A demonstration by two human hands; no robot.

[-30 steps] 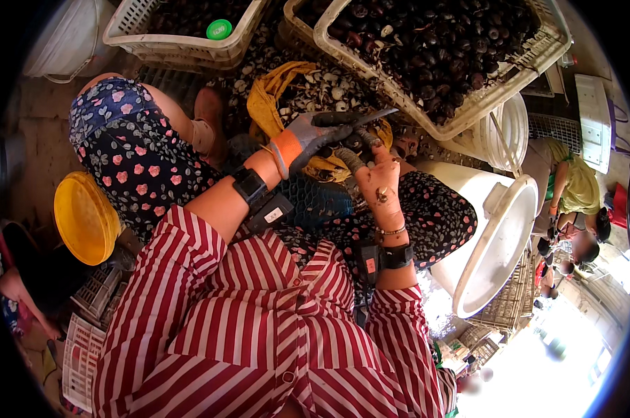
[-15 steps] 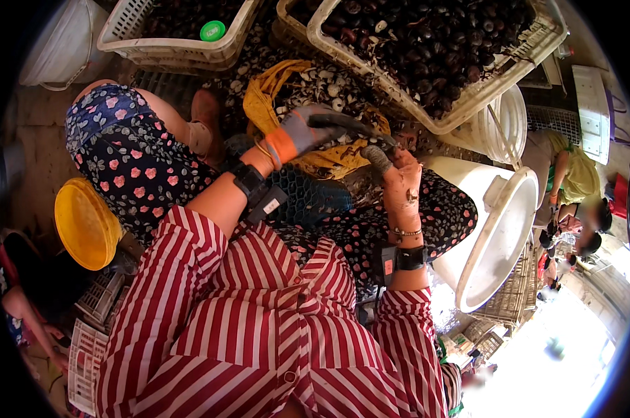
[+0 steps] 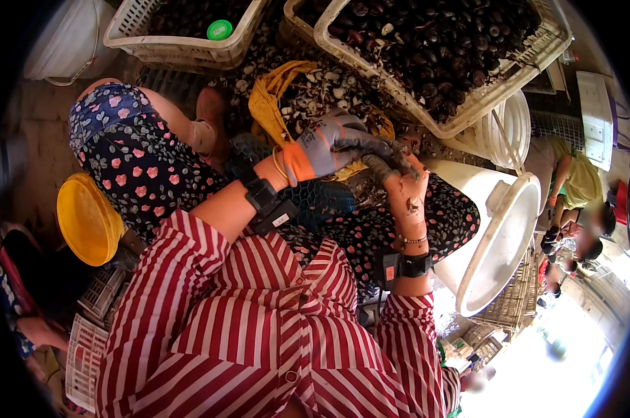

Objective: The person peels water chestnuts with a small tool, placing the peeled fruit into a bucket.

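Note:
My left hand [image 3: 336, 146], in a grey glove with an orange cuff, has its fingers curled toward my right hand, around something I cannot make out. My right hand [image 3: 405, 174], with grey coverings on some fingers and bits stuck to the skin, meets it with fingers bent; what it grips is hidden. Both are above a yellow sack [image 3: 273, 90] with pale peeled pieces and dark scraps [image 3: 322, 90], and a dark blue mesh bag [image 3: 322, 198] between my legs.
A crate of dark round produce [image 3: 437, 56] is ahead right, another crate [image 3: 176, 49] ahead left with a green lid [image 3: 219, 30]. A large white bucket [image 3: 496, 244] is at my right, a yellow bucket [image 3: 87, 219] at my left. Other people [image 3: 572, 181] work at the far right.
My right hand has moved rightward and slightly down, and my left hand rightward and down with it. The thin blade seen a second ago between my fingers no longer shows clearly.

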